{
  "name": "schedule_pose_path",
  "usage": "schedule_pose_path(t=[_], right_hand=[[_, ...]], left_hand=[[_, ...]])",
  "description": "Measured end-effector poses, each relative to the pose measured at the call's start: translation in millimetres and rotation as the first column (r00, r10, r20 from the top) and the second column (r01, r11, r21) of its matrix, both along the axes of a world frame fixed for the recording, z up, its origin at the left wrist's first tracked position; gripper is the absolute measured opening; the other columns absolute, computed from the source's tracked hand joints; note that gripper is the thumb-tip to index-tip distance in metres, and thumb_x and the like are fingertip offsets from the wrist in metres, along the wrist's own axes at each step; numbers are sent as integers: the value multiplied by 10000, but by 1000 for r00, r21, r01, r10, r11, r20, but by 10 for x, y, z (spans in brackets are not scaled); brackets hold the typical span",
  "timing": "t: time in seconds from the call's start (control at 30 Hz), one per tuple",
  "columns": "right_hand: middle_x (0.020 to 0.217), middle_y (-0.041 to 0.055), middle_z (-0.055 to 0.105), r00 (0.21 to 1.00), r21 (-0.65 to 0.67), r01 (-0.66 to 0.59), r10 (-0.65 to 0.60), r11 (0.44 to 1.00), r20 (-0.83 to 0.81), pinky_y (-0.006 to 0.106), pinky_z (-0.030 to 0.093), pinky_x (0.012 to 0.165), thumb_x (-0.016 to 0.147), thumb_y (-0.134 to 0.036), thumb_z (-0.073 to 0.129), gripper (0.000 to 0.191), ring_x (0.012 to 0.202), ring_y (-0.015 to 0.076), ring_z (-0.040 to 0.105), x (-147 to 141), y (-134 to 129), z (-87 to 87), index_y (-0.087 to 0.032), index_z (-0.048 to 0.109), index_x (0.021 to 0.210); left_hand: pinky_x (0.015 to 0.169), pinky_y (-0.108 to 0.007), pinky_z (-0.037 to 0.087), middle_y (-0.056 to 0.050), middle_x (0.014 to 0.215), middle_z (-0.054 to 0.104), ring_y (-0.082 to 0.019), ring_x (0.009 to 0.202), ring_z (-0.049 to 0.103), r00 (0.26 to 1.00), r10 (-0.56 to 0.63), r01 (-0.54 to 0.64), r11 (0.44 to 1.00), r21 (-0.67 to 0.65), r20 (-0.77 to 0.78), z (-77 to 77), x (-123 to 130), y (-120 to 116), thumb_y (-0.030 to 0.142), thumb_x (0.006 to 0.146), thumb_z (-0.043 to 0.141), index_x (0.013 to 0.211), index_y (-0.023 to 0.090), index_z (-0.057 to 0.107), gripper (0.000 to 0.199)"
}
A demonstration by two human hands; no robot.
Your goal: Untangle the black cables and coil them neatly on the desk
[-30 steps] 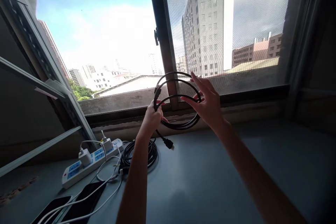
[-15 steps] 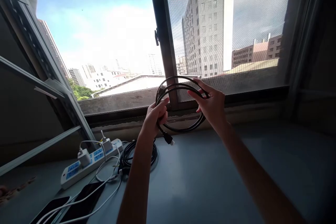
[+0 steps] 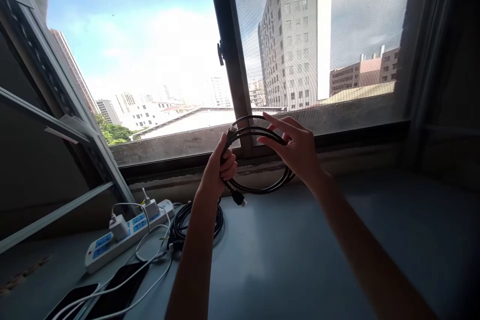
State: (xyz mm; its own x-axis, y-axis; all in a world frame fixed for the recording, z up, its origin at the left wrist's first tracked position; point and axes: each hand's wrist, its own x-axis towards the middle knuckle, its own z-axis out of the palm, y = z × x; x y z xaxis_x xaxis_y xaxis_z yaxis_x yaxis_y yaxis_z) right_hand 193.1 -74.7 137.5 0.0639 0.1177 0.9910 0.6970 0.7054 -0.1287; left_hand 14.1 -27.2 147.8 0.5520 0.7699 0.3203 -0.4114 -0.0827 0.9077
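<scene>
A black cable point(image 3: 262, 191), wound into a loose coil, is held up in front of the window frame. My left hand point(image 3: 217, 167) is closed around the coil's left side, thumb pointing up. One black plug with a pale tip point(image 3: 237, 198) hangs below that hand, and another pale plug end point(image 3: 233, 129) shows just above the thumb. At the coil's upper right, my right hand point(image 3: 296, 147) has strands between its thumb and fingers, with the index finger stretched along the top strand. Part of the coil is hidden behind the right hand.
On the grey table point(image 3: 277, 260) lies a second coiled black cable point(image 3: 219, 225), partly behind my left forearm. A white power strip point(image 3: 123, 242) with chargers and white cords is at left, near dark phone-like devices point(image 3: 120, 287). A metal frame point(image 3: 71, 90) rises on the left.
My right hand has shifted left and its fingers have straightened along the coil. The left thumb has turned upward, and a pale plug end now shows above it. The coil sits slightly lower.
</scene>
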Motion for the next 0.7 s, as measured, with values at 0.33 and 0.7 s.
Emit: schedule_pose_path(t=[0.33, 0.7], right_hand=[[839, 0, 589, 960, -147, -233, 203, 961, -195, 238, 455, 488, 831, -187, 713, 266, 666, 208, 562, -86, -58, 14, -251, 686, 1088], [906, -4, 626, 981, -79, -173, 165, 982, -99, 303, 472, 717, 826, -110, 686, 208, 822, 241, 582, -119, -110, 62, -223, 709, 999]], left_hand=[[325, -154, 201, 84, 519, 328, -40, 368, 275, 967, 253, -250, 942, 222, 16, -5, -25, -6, 418, 781, 632, 864, 218, 513, 247], [374, -183, 325, 46, 440, 378, -69, 372, 371, 876, 448, -378, 868, 321, -181, 66, -29, -138, 544, 767, 578, 650, 156, 528, 408]])
